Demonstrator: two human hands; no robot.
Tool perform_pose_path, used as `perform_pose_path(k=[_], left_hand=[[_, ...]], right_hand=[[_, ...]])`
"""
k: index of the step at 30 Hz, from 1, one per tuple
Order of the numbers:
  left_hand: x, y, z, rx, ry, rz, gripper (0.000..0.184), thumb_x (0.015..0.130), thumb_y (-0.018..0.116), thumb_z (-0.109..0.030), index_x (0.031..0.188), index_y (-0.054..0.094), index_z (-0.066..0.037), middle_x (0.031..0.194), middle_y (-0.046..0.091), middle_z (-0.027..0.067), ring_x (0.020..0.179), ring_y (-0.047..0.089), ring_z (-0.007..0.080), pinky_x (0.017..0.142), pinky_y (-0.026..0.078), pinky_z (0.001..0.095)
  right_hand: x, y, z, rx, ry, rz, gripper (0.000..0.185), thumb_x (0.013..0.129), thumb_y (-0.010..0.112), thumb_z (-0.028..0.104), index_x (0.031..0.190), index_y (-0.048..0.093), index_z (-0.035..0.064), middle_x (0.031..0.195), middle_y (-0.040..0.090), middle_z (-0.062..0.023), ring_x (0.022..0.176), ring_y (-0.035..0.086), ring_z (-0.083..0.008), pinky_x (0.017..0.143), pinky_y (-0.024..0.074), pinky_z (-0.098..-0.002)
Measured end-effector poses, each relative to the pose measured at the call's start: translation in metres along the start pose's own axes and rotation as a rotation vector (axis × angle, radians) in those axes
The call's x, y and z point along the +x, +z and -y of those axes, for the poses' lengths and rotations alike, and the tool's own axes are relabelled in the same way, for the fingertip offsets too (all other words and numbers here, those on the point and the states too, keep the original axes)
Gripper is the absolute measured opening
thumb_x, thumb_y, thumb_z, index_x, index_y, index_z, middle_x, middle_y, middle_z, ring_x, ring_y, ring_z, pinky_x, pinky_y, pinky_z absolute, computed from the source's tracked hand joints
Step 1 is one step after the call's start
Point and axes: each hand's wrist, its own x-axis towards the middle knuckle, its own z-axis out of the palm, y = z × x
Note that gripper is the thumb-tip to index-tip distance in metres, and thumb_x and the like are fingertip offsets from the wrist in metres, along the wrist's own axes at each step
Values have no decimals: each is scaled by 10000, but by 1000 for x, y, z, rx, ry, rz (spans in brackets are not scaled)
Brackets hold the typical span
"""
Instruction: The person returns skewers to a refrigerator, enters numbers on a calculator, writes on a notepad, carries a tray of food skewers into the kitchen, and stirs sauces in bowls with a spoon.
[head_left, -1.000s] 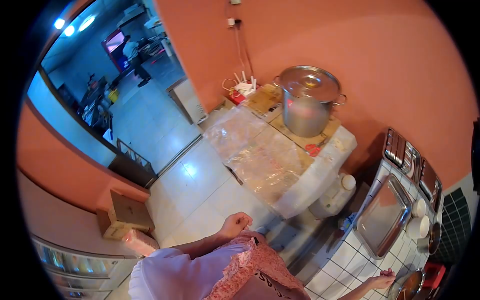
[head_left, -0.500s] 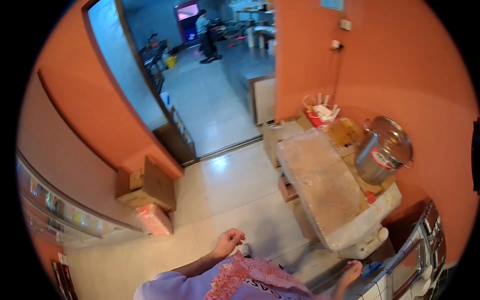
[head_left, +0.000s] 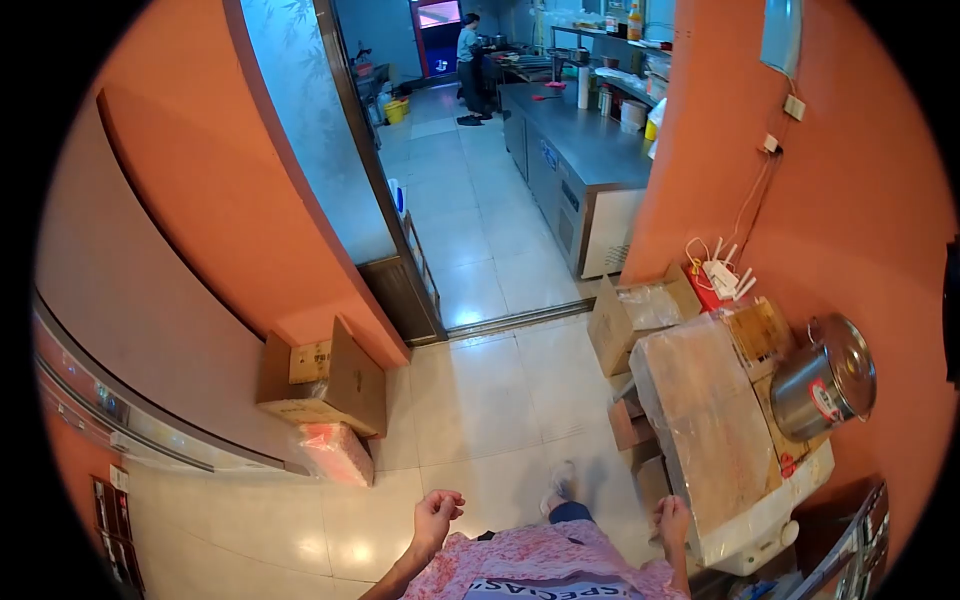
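Observation:
My left hand (head_left: 436, 518) hangs over the pale tiled floor, left of the patterned pink apron (head_left: 540, 560), its fingers loosely curled in with nothing between them. On the apron's other side, my right hand (head_left: 672, 520) is also curled and holds nothing visible. It is nearest to the plastic-covered table (head_left: 705, 430), close to its left edge. A lidded steel pot (head_left: 805, 395) stands on that table's right part, with small red scissors (head_left: 788, 464) in front of it.
An open doorway leads to a kitchen with a steel counter (head_left: 590, 140) and a person (head_left: 469, 65) standing far back. Cardboard boxes (head_left: 335, 390) and a pink wrapped package (head_left: 338, 453) sit by the left wall. Another open box (head_left: 640, 315) is beside the table. A white router (head_left: 722, 279) lies behind it.
The view has swung right-to-left toward the doorway, so the table and pot now sit lower right and the tiled counter has mostly left view. A shoe shows forward on the floor.

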Motion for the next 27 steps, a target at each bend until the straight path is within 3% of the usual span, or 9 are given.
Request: perform_pose_path(k=[9, 14, 16, 17, 19, 21, 24, 27], left_hand=[[175, 28, -99, 5, 126, -150, 219, 947, 471, -172, 903, 595, 2, 831, 637, 66, 688, 558, 104, 668, 467, 232], [269, 70, -181, -54, 192, -93, 268, 954, 465, -210, 865, 587, 12, 795, 641, 86, 659, 575, 127, 657, 489, 256], [296, 86, -209, -44, 207, -5, 275, 957, 457, -204, 841, 592, 6, 790, 638, 75, 659, 567, 120, 662, 479, 244], [311, 92, -217, -57, 231, -39, 340, 957, 453, -245, 773, 592, 4, 713, 629, 79, 597, 552, 118, 604, 467, 241], [340, 94, -233, -52, 176, -82, 381, 954, 456, -277, 717, 580, -6, 654, 614, 79, 554, 534, 113, 551, 441, 236], [383, 102, -237, -79, 126, -181, 456, 937, 477, -339, 604, 542, -35, 547, 575, 71, 461, 483, 100, 448, 375, 233], [460, 121, -251, -117, -30, -306, 466, 928, 491, -354, 572, 528, -56, 528, 563, 60, 425, 452, 93, 417, 347, 234], [556, 125, -263, -152, -69, -292, 473, 922, 496, -372, 563, 531, -65, 503, 547, 51, 404, 426, 86, 399, 322, 232]], right_hand=[[222, 106, 52, 237, 172, 45, 306, 957, 391, 270, 746, 509, 83, 595, 569, -51, 417, 471, -88, 373, 365, -224], [387, 177, 136, 364, 75, 125, 313, 956, 377, 255, 730, 509, 84, 592, 566, -45, 422, 478, -93, 364, 365, -229], [445, 202, 190, 253, 2, 188, 312, 955, 381, 247, 736, 519, 73, 587, 557, -37, 440, 487, -94, 389, 386, -232], [468, 217, 208, 210, -52, 228, 304, 954, 385, 239, 745, 524, 68, 592, 558, -38, 447, 488, -93, 403, 394, -232], [514, 259, 242, 124, -171, 306, 288, 951, 393, 224, 762, 534, 58, 602, 560, -39, 462, 492, -91, 429, 409, -234], [548, 301, 265, 101, -148, 423, 283, 948, 400, 216, 767, 541, 50, 615, 564, -39, 473, 495, -90, 448, 417, -236], [608, 370, 306, 64, -114, 569, 291, 948, 404, 212, 760, 545, 41, 632, 572, -42, 484, 500, -92, 463, 427, -238], [656, 431, 336, -3, -104, 645, 319, 938, 403, 238, 751, 564, 36, 635, 577, -41, 515, 532, -101, 489, 445, -252]])
